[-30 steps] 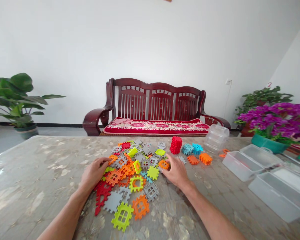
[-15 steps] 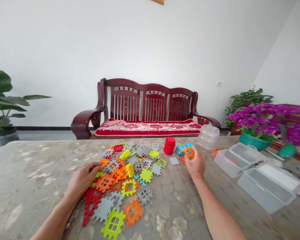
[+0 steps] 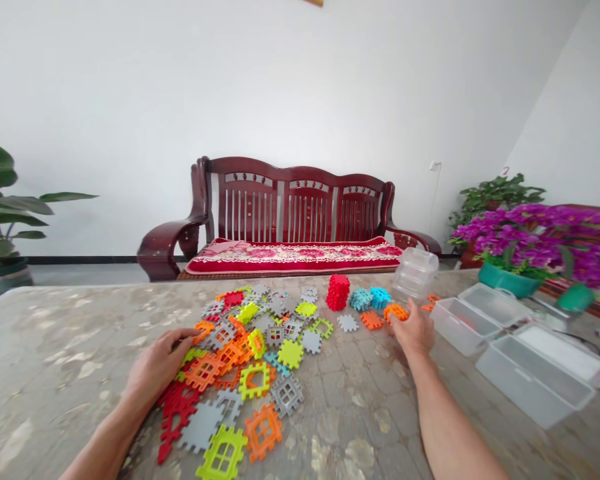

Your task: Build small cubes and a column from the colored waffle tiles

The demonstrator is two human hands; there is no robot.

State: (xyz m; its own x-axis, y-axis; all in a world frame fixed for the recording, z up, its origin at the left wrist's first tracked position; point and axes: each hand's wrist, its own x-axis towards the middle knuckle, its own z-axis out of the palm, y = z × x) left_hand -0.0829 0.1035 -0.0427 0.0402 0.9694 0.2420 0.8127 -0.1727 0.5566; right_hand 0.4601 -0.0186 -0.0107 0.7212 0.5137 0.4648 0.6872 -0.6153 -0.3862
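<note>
My right hand (image 3: 416, 332) pinches an orange interlocking tile (image 3: 396, 313) low over the table, right of a blue stack. A flat orange tile (image 3: 371, 321) lies just left of it. My left hand (image 3: 161, 355) rests at the left side of a loose pile of toothed plastic tiles, its fingers loosely stretched and touching the edge of an orange tile (image 3: 204, 329). The pile mixes grey, red, orange and yellow-green tiles, such as a yellow-green window tile (image 3: 223, 453). A red stack (image 3: 338, 292), a teal stack (image 3: 361, 300) and a bright blue stack (image 3: 380, 298) stand behind.
A clear container (image 3: 416, 272) stands behind my right hand. Farther right are two open clear boxes (image 3: 535, 380) and a green pot of purple flowers (image 3: 510, 283). A single grey tile (image 3: 347, 323) lies between pile and stacks. A wooden bench (image 3: 305, 200) stands beyond the table.
My right hand has moved right and slightly down with the orange tile, uncovering the bright blue stack and the flat orange tile. My left hand stays about where it was.
</note>
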